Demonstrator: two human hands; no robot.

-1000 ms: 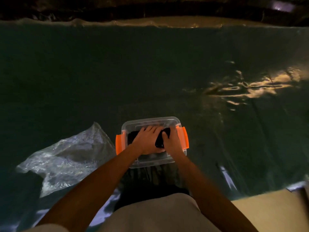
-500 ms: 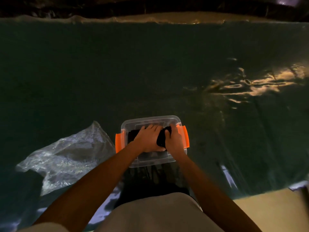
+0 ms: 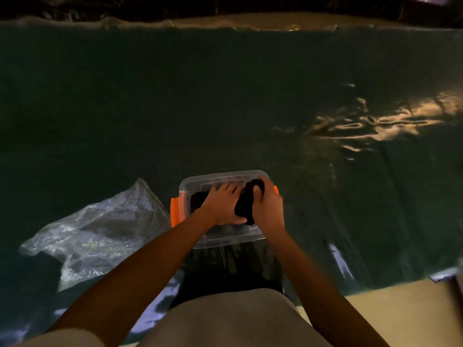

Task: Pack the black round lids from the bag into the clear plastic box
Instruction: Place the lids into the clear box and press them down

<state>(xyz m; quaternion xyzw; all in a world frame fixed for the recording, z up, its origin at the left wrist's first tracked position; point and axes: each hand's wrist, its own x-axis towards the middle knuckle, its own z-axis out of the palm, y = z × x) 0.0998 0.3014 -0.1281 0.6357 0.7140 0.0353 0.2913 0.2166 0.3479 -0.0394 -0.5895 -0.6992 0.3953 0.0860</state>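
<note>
Black round lids [image 3: 246, 205] are bunched into a dark stack gripped in the right hand [image 3: 266, 209], whose fingers curl around the far end of the stack. In the dim light the lids blur into one dark mass, so their number cannot be told. This stack is held over the right half of the clear plastic box [image 3: 223, 236], tilted so one end points to the far rim and the other to the near rim.

More dark lids [image 3: 198, 200] lie inside the box, at its left side. The left hand [image 3: 220, 206] rests flat and open, palm down, fingers spread, on those contents in the middle of the box, its thumb side touching the held stack.

An orange latch [image 3: 175, 212] hangs on the box's left side. A second orange latch [image 3: 275, 189] shows as a small sliver on the right side, mostly hidden behind the right hand.

To the left of the box, just beside it, a crumpled clear plastic bag [image 3: 100, 231] lies slumped on the dark green tabletop [image 3: 225, 108]. What the bag holds cannot be made out. Far to the right, the glossy wrinkled cover of the tabletop catches a warm streak of reflected light [image 3: 383, 123].

Both bare forearms reach in from the near edge, above the person's light-coloured clothing [image 3: 225, 319].
</note>
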